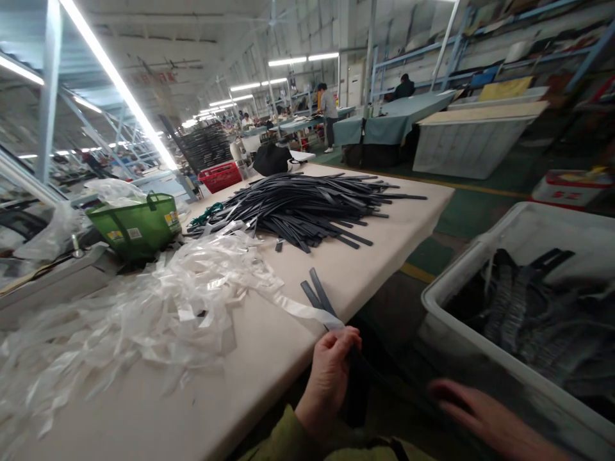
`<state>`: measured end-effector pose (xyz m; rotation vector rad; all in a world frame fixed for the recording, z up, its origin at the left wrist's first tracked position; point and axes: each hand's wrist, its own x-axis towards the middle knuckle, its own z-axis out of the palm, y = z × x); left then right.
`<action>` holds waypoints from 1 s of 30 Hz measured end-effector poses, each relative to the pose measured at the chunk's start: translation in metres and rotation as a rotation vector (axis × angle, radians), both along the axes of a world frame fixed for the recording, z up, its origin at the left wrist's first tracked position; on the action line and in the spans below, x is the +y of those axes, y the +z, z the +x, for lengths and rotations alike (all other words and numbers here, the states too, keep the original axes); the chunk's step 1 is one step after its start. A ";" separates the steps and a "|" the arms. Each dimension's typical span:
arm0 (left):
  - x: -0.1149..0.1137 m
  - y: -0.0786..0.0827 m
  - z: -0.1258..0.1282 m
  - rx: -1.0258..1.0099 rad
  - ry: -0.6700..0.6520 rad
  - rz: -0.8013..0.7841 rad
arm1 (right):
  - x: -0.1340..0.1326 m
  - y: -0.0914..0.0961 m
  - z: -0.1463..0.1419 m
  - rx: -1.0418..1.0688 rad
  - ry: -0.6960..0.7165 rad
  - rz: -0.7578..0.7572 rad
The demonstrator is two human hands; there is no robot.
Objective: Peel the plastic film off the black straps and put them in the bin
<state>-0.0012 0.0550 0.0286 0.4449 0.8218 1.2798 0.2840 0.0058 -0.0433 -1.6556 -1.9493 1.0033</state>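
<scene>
My left hand [329, 368] is closed at the table's near edge, pinching black strips [319, 291] together with the end of a translucent white strip [300, 307]. The black strips stick out past its fingers over the table, and dark material hangs below the hand. From there the white strip runs back to a loose heap of white strips [192, 288]. To the right, over the dark gap beside the table, my right hand [473, 410] is smeared by motion, so its grip is unclear. A large pile of black strips [298, 205] lies farther back on the table.
A white plastic bin [446, 307] with dark strips stands right of the pale-covered table [269, 397]. A green bag [137, 227] and a red basket [221, 175] are at the left and back. Beyond, a person [329, 112] stands by other tables.
</scene>
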 end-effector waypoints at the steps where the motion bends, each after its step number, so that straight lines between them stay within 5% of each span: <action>1: -0.007 0.000 0.002 0.020 -0.029 0.001 | 0.018 0.015 -0.022 0.102 0.064 -0.071; 6: -0.031 0.000 0.004 0.040 -0.139 -0.024 | 0.088 0.068 -0.136 0.681 0.204 -0.337; 11: -0.038 -0.006 0.005 0.027 -0.174 0.003 | 0.097 0.063 -0.193 0.868 0.055 -0.519; 14: -0.036 -0.008 0.003 -0.018 -0.115 -0.065 | 0.096 0.064 -0.183 0.928 -0.076 -0.454; 19: -0.028 -0.007 -0.007 -0.225 0.018 -0.274 | 0.073 0.082 -0.123 0.868 -0.226 -0.275; 25: -0.023 0.007 -0.009 -0.357 0.103 -0.363 | 0.007 0.084 -0.093 0.358 0.025 -0.162; 30: -0.025 0.014 -0.004 -0.368 0.095 -0.356 | -0.005 0.079 -0.106 0.187 0.197 0.121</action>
